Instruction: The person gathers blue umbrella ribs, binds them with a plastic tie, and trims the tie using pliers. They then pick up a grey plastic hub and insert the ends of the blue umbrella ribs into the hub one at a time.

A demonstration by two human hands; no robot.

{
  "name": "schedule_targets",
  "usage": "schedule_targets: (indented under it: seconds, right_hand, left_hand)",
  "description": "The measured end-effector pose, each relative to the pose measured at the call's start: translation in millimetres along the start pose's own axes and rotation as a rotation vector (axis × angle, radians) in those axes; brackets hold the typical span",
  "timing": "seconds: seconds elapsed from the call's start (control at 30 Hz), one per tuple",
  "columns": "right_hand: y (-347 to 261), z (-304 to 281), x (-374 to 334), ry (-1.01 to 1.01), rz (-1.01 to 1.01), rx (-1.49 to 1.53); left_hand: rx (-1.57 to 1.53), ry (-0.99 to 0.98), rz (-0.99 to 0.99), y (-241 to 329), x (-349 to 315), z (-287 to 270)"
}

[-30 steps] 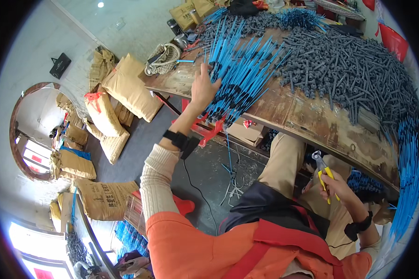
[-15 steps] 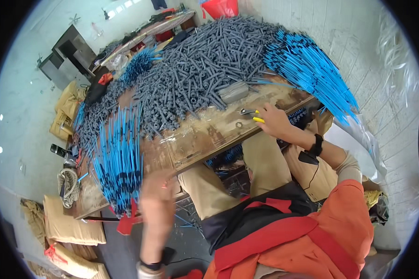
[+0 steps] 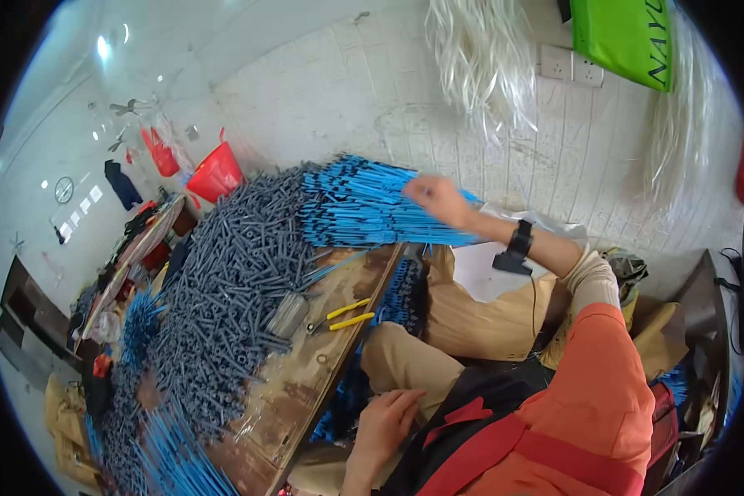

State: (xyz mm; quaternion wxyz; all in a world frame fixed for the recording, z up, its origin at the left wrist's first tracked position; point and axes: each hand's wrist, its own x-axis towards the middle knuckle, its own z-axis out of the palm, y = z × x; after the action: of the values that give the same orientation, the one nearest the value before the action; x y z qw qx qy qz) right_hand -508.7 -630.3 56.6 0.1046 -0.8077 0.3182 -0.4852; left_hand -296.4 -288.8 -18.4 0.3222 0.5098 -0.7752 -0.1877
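Blue rods (image 3: 364, 207): lying fanned under the right hand (image 3: 436, 198), long axes running leftward.
Right hand: reaching over them; grip blurred, cannot tell.
Left hand (image 3: 386, 422): resting open, holding nothing, on thigh, farther off.

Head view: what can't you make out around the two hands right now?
- Right hand: motion-blurred over the blue rods; grip unreadable.
- Left hand: rests on the lap; its palm side is hidden.
- Yellow-handled pliers: jaws too small to read.
- Wooden bench: near end cut off by the lower edge.
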Motion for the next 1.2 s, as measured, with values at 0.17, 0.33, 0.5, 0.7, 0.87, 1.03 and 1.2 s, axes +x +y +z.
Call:
schedule_targets:
  seconds: [0.17,0.33,0.5,0.7,0.87,1.03,1.2]
  right_hand:
    - [25.0,-105.5,82.9,0.434,0.125,0.059]
    - [42.4,-153.1,144.9,0.613,0.094,0.026]
    - [43.1,-161.2,183.2,0.624,0.230,-0.012]
    - [55.6,-174.8,210.6,0.704,0.369,-0.036]
    - [62.4,-180.4,201.7,0.781,0.277,0.109]
    - [37.4,-88.6,198.6,0.591,0.103,0.506]
    - [15.0,-4.7,199.2,0.517,0.152,0.737]
  left_hand:
    - [-0.066,-0.079,0.005,-16.1,6.4,6.5]
    - [-0.112,-0.028,0.009,-26.0,2.2,7.5]
    - [-0.146,-0.075,-0.065,-17.5,-6.3,2.9]
    - [-0.176,-0.006,-0.074,-26.2,-19.4,12.5]
    - [-0.176,-0.005,-0.071,-29.8,-18.6,18.5]
    - [-0.106,-0.015,-0.196,-30.7,-45.5,17.7]
    - [-0.037,0.199,-0.178,-32.9,-75.2,24.8]
